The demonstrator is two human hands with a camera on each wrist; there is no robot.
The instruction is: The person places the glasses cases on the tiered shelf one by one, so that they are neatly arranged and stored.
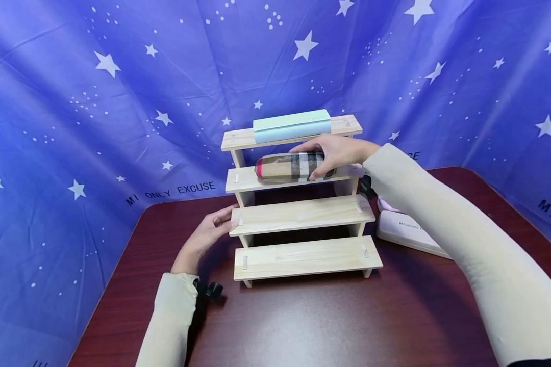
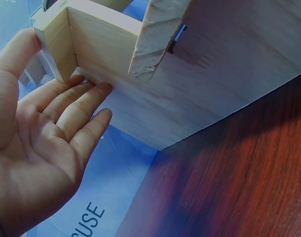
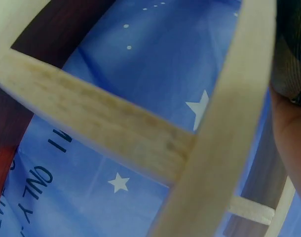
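A stepped wooden display rack [image 1: 303, 216] with several pale shelves stands on the table. My right hand [image 1: 340, 153] grips the right end of an oblong plaid glasses case [image 1: 280, 167] with beige and red parts. The case lies lengthwise at the second shelf from the top. In the right wrist view, only part of the hand [image 3: 292, 143] and the dark plaid cloth of the case [image 3: 291, 54] show at the right edge. My left hand [image 1: 208, 232] holds the rack's left side, with thumb and fingers [image 2: 74, 111] around a shelf end.
A light blue box [image 1: 292, 126] rests on the top shelf. Right of the rack, a white case [image 1: 408, 229] with lettering lies on the dark red table [image 1: 294, 321], partly behind my right sleeve. A blue star-printed curtain [image 1: 257, 61] hangs behind.
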